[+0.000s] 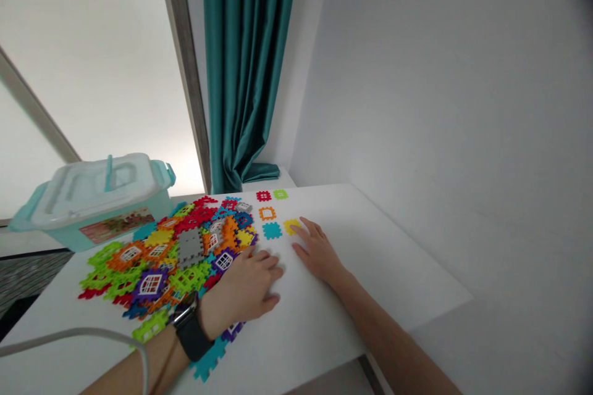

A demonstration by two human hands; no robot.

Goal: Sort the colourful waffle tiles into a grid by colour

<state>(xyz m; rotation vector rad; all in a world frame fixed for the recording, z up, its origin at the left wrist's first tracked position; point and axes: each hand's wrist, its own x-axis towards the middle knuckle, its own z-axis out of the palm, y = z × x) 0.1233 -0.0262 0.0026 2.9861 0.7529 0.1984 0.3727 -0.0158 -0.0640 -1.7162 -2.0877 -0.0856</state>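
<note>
A pile of colourful interlocking plastic tiles point(176, 253) covers the left part of the white table point(370, 247). My left hand point(245, 290), with a black watch on the wrist, lies flat at the pile's right edge, fingers stretched out over the table. My right hand point(317, 250) rests flat further right, fingertips touching a yellow tile point(291, 226). Beside it lie separate tiles: a teal tile point(272, 231), an orange tile point(267, 213), a red tile point(264, 195) and a green tile point(280, 194).
A clear plastic storage box with teal lid clips point(99, 197) stands at the table's back left. A teal curtain point(245, 68) hangs behind. A white wall runs along the right. A grey cable point(92, 336) crosses the near left.
</note>
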